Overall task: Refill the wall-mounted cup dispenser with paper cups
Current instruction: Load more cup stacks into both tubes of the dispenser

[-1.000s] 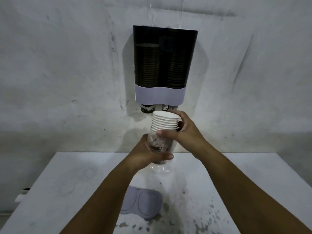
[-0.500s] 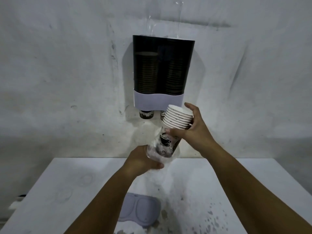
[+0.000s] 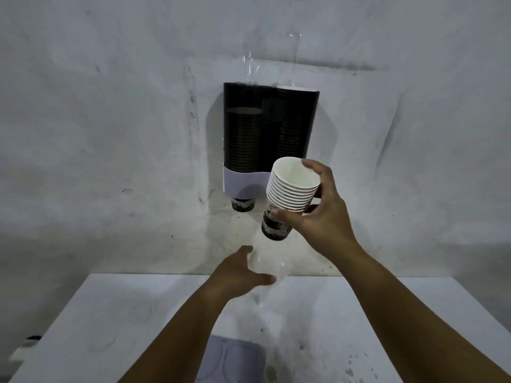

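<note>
1. On the wall ahead of us hangs the cup dispenser (image 3: 269,134), a dark transparent housing with two columns of cups inside and a pale band across its lower part.
2. Under the left column the bottom of one cup (image 3: 243,205) sticks out below the pale band.
3. In front of the lower right corner of the dispenser we see the stack of paper cups (image 3: 290,189), tilted, with its open white mouth turned toward the camera.
4. The right hand (image 3: 315,214) grips this stack: the thumb crosses its front under the rims, and the fingers (image 3: 318,168) curl around the far side up to the top rim.
5. The stack is in the air, well above the table (image 3: 83,327), and we cannot tell if it touches the dispenser.
6. Lower and to the left, the left hand (image 3: 240,275) holds a clear plastic sleeve (image 3: 269,268), which hangs empty just under the stack; the thumb presses on its front and the other fingers are behind it.
7. On the near part of the white table lies a pale lid-like piece (image 3: 229,360), partly hidden by the left forearm.
</note>
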